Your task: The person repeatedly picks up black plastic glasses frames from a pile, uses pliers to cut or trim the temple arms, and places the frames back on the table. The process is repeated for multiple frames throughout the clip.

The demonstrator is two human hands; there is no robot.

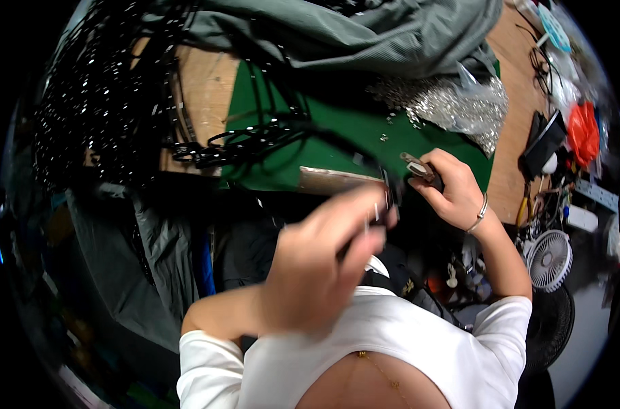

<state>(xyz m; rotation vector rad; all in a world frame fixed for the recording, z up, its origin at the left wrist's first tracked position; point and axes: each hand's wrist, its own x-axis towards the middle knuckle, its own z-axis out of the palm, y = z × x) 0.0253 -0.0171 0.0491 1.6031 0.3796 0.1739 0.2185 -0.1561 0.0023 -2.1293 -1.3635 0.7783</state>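
Observation:
My left hand (310,266), blurred by motion, grips a dark strip (388,191) with small shiny pieces, held over the near edge of a green mat (351,112). My right hand (453,191), wearing a silver bangle, is closed on a pliers-like tool (422,172) just right of the strip. A pale wooden bar (327,178) lies at the mat's near edge, partly behind my left hand. A glittering pile of small silver pieces (460,109) sits at the back right of the mat.
Dark studded strands (92,95) hang and coil at left. Grey-green fabric (358,31) is bunched along the back. Rightward on the wood are a black flat object (541,143), a red plastic bag (582,133), tools, cables and a white fan (548,259). A black fan (555,327) stands below.

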